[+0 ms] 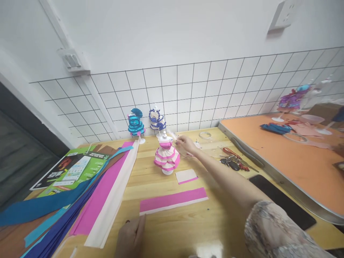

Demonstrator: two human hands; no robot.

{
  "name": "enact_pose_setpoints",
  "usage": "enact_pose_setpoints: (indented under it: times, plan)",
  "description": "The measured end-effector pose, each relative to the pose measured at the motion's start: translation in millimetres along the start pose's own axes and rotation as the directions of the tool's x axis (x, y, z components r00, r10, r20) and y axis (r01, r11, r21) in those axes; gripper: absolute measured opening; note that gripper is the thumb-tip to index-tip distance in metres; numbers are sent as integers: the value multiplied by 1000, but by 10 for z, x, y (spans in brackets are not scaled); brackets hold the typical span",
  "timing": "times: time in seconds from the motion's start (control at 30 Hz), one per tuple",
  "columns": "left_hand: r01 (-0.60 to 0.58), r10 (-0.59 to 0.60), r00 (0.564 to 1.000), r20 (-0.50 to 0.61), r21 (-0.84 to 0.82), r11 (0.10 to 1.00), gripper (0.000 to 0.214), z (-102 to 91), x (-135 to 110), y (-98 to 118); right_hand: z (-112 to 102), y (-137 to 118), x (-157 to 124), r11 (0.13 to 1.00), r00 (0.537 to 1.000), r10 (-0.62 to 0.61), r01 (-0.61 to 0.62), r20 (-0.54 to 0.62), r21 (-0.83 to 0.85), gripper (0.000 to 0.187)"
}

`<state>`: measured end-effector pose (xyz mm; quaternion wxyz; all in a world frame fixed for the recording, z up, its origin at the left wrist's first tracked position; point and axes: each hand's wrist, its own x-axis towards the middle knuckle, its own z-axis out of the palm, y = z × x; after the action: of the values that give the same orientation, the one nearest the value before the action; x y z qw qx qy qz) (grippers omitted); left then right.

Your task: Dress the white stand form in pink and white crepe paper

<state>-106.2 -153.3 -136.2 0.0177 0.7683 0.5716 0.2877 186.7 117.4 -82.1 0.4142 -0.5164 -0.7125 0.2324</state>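
My right hand [186,144] reaches forward to a small doll form in a pink and white paper dress [167,157] standing on the wooden table [188,222]. Its fingers are pinched at the doll's top, on something too small to name. My left hand [131,236] lies flat near the front edge, fingertips at the left end of a pink and white paper strip [173,200]. A smaller pink-edged paper piece [186,176] lies just right of the doll.
Two finished dolls, a blue doll [135,125] and a purple-white doll [157,122], stand by the tiled wall. Long crepe paper sheets [88,200] and a green box [71,170] fill the left. Tape roll [205,135], scissors [233,161], black phone [282,200] and an orange table [290,157] lie right.
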Motion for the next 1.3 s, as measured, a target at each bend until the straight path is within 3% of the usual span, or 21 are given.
enact_pose_setpoints:
  times: [0.2, 0.37, 0.47, 0.53, 0.63, 0.77, 0.87, 1.03, 1.3]
  plan:
    - [112, -109, 993, 43, -79, 991, 43, 22, 12, 2, -868, -36, -370, 944, 984, 118, -71, -131, 322, 46]
    - [198, -185, 979, 89, -161, 967, 42, -37, 42, 45, -1191, -312, -1084, 935, 988, 105, -59, -114, 349, 34]
    - [197, -179, 978, 102, -196, 961, 40, -115, 125, 153, -1176, -521, -1548, 996, 994, 2, 8, -106, 88, 25]
    - [148, -137, 989, 64, -248, 957, 31, -169, 221, 266, -1105, -643, -1802, 985, 985, -134, 121, -104, -121, 17]
    - [58, -71, 997, -29, -327, 943, 19, -234, 411, 470, -955, -799, -2056, 858, 910, -414, 398, 20, -324, 8]
    - [-98, 8, 977, -211, -421, 902, 25, -303, 659, 736, -777, -972, -2188, 664, 792, -597, 578, 130, -474, 5]
    - [-206, 86, 954, -288, -420, 884, 33, -356, 770, 876, -704, -1069, -2206, 594, 750, -639, 621, 170, -512, 9]
    - [-335, 199, 903, -380, -336, 880, 26, -384, 822, 924, -667, -1134, -2199, 559, 741, -644, 626, 191, -544, 8]
    - [-376, 283, 906, -316, -289, 881, 25, -369, 865, 822, -647, -1126, -2171, 537, 727, -658, 637, 198, -553, 8]
